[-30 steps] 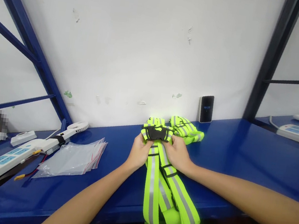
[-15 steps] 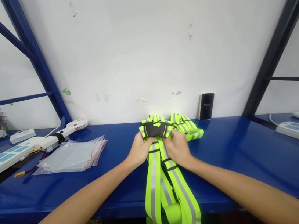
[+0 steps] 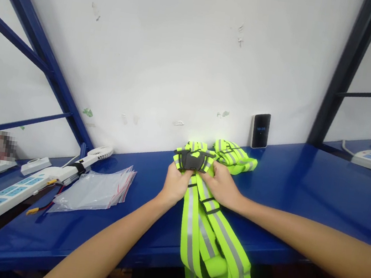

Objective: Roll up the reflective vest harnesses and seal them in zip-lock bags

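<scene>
We see two bare hands working at a glossy blue desk (image 3: 302, 192) that stands against a scuffed white wall (image 3: 171, 40). Between them we find a fluorescent yellow-green strap bundle (image 3: 190, 222) of flat webbing with grey reflective stripes; its upper end is held above the desk, and its long loops run toward us and hang over the near edge. At its upper end sits a black plastic side-release buckle (image 3: 192, 160), lying crosswise; we cannot tell whether its halves are fully latched. The left hand (image 3: 176, 184) grips the webbing at the left end of the buckle, its thumb along the lower edge and its other fingers largely hidden. The right hand (image 3: 220, 185) pinches the webbing at the right end, its fingers likewise closed on the strap and partly concealed.

Beyond the right hand we note a second yellow-green striped roll of webbing (image 3: 229, 156) resting on the desk near the wall. To its right, a rectangular black-faced device with a pale side (image 3: 261, 130) stands upright, showing small blue digits. On the left of the desk we observe a stack of clear plastic bags with red-lined edges (image 3: 91, 192), just beside a long white power strip with pale blue sockets (image 3: 5, 194). A round white fan (image 3: 100, 152) lies behind the bags, and a yellow cable connector (image 3: 32, 211) lies near their left corner
</scene>
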The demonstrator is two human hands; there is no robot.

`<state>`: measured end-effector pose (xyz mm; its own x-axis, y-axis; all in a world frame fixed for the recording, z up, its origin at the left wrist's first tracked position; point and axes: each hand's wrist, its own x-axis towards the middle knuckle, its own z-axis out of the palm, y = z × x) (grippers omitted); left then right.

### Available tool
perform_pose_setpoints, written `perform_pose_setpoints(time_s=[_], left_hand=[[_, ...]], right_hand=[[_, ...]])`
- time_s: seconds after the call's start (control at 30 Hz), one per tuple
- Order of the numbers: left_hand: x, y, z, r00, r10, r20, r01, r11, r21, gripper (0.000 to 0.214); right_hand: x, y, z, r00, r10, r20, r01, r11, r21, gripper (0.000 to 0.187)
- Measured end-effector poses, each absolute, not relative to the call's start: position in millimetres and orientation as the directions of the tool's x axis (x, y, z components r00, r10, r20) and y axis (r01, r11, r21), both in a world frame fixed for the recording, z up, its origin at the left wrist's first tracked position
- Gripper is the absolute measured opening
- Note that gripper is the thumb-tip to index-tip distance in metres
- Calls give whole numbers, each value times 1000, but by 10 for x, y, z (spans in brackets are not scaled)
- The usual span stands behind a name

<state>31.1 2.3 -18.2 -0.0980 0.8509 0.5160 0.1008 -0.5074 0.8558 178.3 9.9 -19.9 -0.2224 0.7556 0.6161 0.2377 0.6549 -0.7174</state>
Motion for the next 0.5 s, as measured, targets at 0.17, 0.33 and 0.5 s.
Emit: perform_pose_setpoints(time_s=[0.17,0.33,0.5], left_hand=[[271,36,-191,-154,814,560,133,-545,828,23],[276,5,-171,-93,824,559,91,-552,829,25],[224,-40,-195,122,921,370,-186,-345,920,24]], right_hand=[[1802,52,-134,-382,717,583,76,653,-754,34],[1792,88,-137,-385,794,471,-66,485,-872,31],[1791,23,-85,-435,806,402,-178,361,-916,30]])
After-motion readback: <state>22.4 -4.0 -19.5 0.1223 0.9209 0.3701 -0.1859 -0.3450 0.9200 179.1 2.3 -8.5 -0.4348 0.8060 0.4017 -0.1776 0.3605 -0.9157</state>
